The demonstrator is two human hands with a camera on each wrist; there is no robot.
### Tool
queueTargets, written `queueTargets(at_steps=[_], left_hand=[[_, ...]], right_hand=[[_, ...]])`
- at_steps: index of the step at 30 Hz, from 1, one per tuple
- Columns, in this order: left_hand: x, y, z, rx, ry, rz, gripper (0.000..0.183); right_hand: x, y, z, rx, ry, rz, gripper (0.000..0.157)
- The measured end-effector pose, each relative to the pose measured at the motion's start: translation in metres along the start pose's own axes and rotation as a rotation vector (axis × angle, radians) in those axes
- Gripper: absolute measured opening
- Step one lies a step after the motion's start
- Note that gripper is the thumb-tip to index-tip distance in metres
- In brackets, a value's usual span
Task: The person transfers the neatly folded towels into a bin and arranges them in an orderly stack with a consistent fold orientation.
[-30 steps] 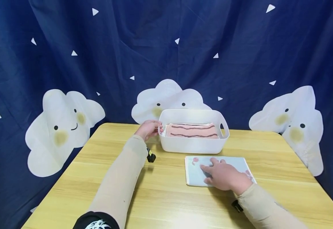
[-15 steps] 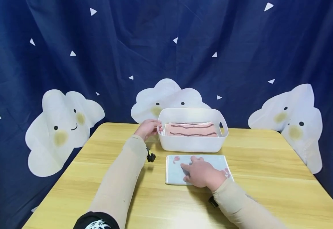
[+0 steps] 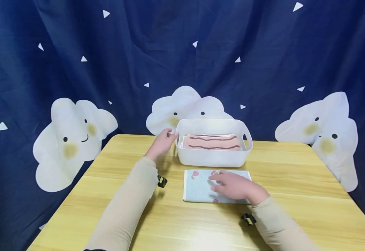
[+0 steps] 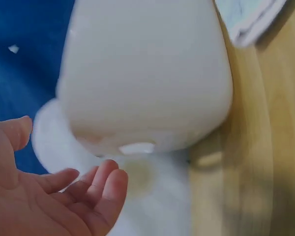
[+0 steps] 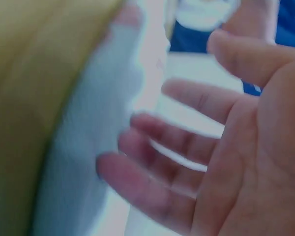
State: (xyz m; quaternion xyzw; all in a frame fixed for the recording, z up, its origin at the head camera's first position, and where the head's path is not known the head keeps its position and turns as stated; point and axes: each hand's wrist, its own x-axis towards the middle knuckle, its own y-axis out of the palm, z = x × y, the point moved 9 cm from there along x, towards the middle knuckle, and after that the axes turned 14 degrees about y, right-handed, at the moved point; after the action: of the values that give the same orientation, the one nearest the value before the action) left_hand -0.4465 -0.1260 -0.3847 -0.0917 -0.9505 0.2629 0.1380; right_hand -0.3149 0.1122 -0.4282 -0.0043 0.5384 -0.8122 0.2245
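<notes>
My left hand (image 3: pixel 162 143) is at the left end of a white plastic basket (image 3: pixel 212 159), its fingers loosely spread beside the handle. In the left wrist view that hand (image 4: pixel 69 204) holds nothing, and a gap shows between the fingertips and the basket (image 4: pixel 147 73). A folded pink cloth with dark wavy stripes (image 3: pixel 213 143) lies inside the basket. In front of it, a folded light-blue towel with pink prints (image 3: pixel 198 190) lies flat on the table. Over the towel's right half hovers my right hand (image 3: pixel 235 186), fingers apart and relaxed, as the right wrist view also shows.
The wooden table (image 3: pixel 295 195) extends to both sides of the basket and towel. Behind its far edge hangs a dark blue curtain (image 3: pixel 132 62) with white clouds and triangles. A small black wrist device (image 3: pixel 249 219) sits under the right forearm, another (image 3: pixel 161 181) under the left.
The towel slid left under my right hand to lie in front of the basket. That hand has since lifted off and shifted right. My left hand has let go of the basket's handle.
</notes>
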Motion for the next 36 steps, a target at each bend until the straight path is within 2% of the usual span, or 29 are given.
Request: queueTargets(at_steps=[2, 4, 8, 10, 13, 16, 19, 23, 30, 33, 36], left_hand=[[-0.013, 0.001, -0.007, 0.011, 0.014, -0.011, 0.069], [-0.028, 0.005, -0.014, 0.013, 0.024, -0.002, 0.065], [-0.052, 0.015, -0.023, 0.099, 0.050, 0.034, 0.058], [-0.061, 0.020, -0.023, 0.133, 0.054, 0.048, 0.054], [-0.071, 0.027, -0.022, 0.170, 0.051, 0.082, 0.042], [-0.076, 0.038, -0.021, 0.206, 0.060, 0.164, 0.034], [-0.080, 0.049, -0.017, 0.238, 0.052, 0.243, 0.034], [-0.084, 0.059, -0.005, 0.269, 0.012, 0.305, 0.035], [-0.093, 0.079, 0.006, 0.324, -0.007, 0.437, 0.039], [-0.095, 0.087, 0.007, 0.340, -0.016, 0.463, 0.042], [-0.095, 0.091, 0.005, 0.375, -0.003, 0.456, 0.038]], right_hand=[[-0.004, -0.015, -0.013, 0.060, -0.027, -0.037, 0.043], [-0.007, -0.031, -0.030, 0.110, -0.016, -0.091, 0.036], [-0.012, -0.058, -0.073, 0.193, 0.106, -0.209, 0.022], [-0.016, -0.065, -0.092, 0.248, 0.175, -0.222, 0.021], [-0.023, -0.066, -0.115, 0.309, 0.262, -0.199, 0.025], [-0.029, -0.062, -0.130, 0.347, 0.310, -0.159, 0.027], [-0.032, -0.057, -0.140, 0.373, 0.332, -0.138, 0.027], [-0.032, -0.050, -0.148, 0.388, 0.344, -0.114, 0.026], [-0.032, -0.033, -0.147, 0.353, 0.338, -0.013, 0.023], [-0.030, -0.029, -0.144, 0.340, 0.337, 0.010, 0.022], [-0.026, -0.028, -0.141, 0.310, 0.341, -0.007, 0.024]])
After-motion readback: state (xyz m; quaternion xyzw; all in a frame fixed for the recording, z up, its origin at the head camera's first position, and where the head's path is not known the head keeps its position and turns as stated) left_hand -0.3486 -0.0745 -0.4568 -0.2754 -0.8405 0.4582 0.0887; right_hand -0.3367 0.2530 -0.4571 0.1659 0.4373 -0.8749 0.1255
